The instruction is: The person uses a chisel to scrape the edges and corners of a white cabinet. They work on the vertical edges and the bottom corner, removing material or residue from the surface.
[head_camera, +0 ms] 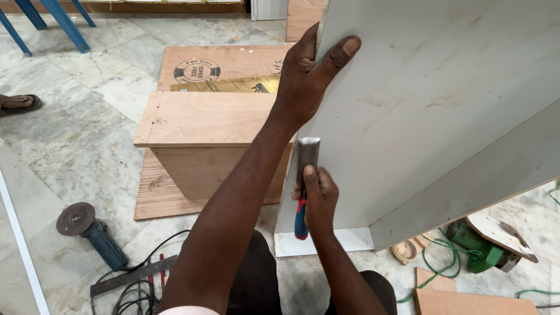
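Note:
A large pale laminated board (443, 99) stands on edge in front of me. My left hand (309, 76) grips its left edge near the top, thumb lying on the face. Lower down, my right hand (318, 198) holds a chisel (305, 175) with a red and blue handle. The chisel's wide steel blade rests against the board's left edge, just below my left wrist.
A plywood box (198, 140) sits on a plywood sheet (204, 64) behind my arms. An angle grinder (90, 230) with black cable and a metal square (131, 275) lie on the marble floor at left. A green power tool (478, 248) lies at right. Another person's sandalled foot (17, 104) shows far left.

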